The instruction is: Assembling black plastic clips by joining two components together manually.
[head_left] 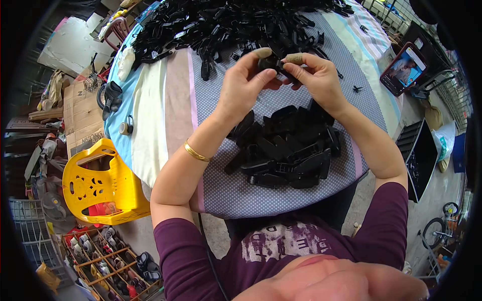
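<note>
Above the table's middle, my left hand (247, 80) and my right hand (315, 78) meet over a small black plastic part (273, 63). Both hands pinch it between thumb and fingers; its exact kind is partly hidden by the fingers. Tan covers wrap a fingertip on each hand. Just below my wrists lies a small heap of black plastic pieces (288, 150), close to the table's near edge. Beyond my hands spreads a much larger pile of black clip-like plastic parts (221, 30).
A patterned cloth covers the round table (175, 100). A phone (403, 68) stands at the right edge, and black straps (111, 98) lie at the left. To the left is a yellow plastic chair (105, 185), with a shoe rack (108, 261) below. A black crate (417, 158) sits at right.
</note>
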